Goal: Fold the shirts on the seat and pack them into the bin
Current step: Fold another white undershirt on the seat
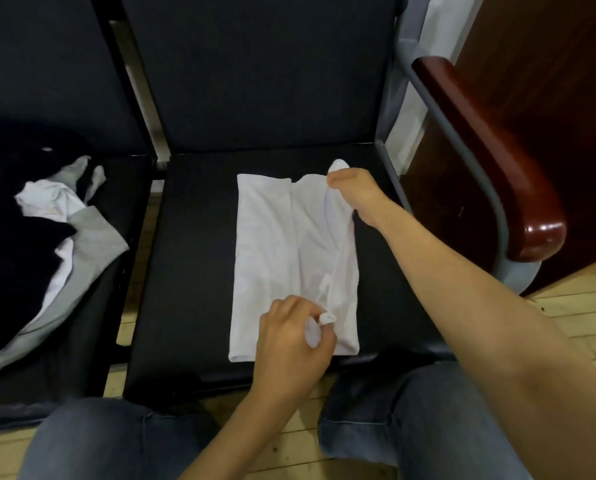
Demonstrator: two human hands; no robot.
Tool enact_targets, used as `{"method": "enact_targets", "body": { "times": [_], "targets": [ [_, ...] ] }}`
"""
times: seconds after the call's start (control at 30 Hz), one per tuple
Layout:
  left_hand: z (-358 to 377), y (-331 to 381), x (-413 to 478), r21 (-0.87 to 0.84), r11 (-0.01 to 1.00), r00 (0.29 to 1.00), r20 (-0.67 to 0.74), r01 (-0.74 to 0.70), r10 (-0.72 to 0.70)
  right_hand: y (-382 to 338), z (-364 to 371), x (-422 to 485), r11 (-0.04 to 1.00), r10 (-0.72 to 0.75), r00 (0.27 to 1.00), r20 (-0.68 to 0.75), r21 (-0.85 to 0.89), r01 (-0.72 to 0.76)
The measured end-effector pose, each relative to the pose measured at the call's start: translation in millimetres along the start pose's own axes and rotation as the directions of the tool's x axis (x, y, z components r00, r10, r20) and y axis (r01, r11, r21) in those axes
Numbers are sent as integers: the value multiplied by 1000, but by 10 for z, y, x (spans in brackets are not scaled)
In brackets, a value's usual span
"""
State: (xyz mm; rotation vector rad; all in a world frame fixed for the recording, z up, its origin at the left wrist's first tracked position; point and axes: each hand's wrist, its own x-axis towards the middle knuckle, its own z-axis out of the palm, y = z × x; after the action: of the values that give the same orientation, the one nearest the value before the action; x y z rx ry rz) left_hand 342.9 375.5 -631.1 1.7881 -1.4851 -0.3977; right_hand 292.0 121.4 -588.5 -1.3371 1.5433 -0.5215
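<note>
A dark red polished wooden armrest (490,161) runs along the right side, its rounded end nearest the camera. A grey metal tube (502,244) curves beneath it and turns down toward the floor (566,317), which is made of pale wooden boards. Behind the armrest stands a dark brown wooden panel (549,81). A dark upholstered backrest (262,71) fills the top. Blue jeans (116,441) cover both knees at the bottom edge.
</note>
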Motion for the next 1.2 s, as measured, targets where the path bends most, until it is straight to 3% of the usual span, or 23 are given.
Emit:
{"method": "enact_targets", "body": {
  "times": [0.07, 0.17, 0.23, 0.3, 0.4, 0.5, 0.63, 0.7, 0.8, 0.87, 0.97, 1.07, 1.2],
  "targets": [
    [-132, -67, -68, 52, 993, 989, 91, 108, -113, -84, 221, -19, 997, -50, 996, 70, -56, 54],
    [-190, -162, -152, 277, 942, 938, 232, 190, -258, -52, 486, -108, 990, -115, 953, 279, -47, 134],
    [-210, -199, -191, 222, 945, 941, 187, 239, -282, 27, 581, -109, 984, -146, 950, 277, -57, 168],
    [-184, -224, -202, 122, 979, 970, 164, 163, -182, 90, 598, -124, 953, -210, 957, 201, -175, 246],
    [-62, -314, -214, 270, 961, 970, 244, -66, -2, 268, 543, -247, 831, -363, 915, 179, -383, 404],
    [30, -431, -242, 421, 898, 912, 405, -128, -59, 585, 564, -402, 693, -462, 859, 222, -514, 505],
    [92, -555, -328, 473, 867, 863, 492, -156, -113, 990, 588, -571, 373, -322, 848, 421, -767, 522],
    [44, -515, -304, 487, 854, 859, 502, -184, -101, 982, 560, -582, 354, -298, 836, 461, -760, 546],
    [-94, -474, -224, 423, 868, 867, 497, -259, 16, 879, 495, -674, 465, -316, 817, 481, -673, 576],
    [-287, -516, -165, 363, 896, 866, 497, -255, 45, 889, 400, -862, 515, -491, 776, 395, -587, 625],
    [-535, -666, -121, 407, 864, 908, 401, -295, 121, 1028, 164, -1293, 415, -683, 630, 369, -514, 751],
    [-703, -721, -160, 463, 846, 910, 411, -263, 58, 1227, -66, -1666, 286, -616, 585, 526, -543, 790],
    [-725, -790, -264, 419, 877, 908, 416, -236, 46, 1435, -173, -1838, 278, -374, 704, 604, -652, 706]
  ]
}}
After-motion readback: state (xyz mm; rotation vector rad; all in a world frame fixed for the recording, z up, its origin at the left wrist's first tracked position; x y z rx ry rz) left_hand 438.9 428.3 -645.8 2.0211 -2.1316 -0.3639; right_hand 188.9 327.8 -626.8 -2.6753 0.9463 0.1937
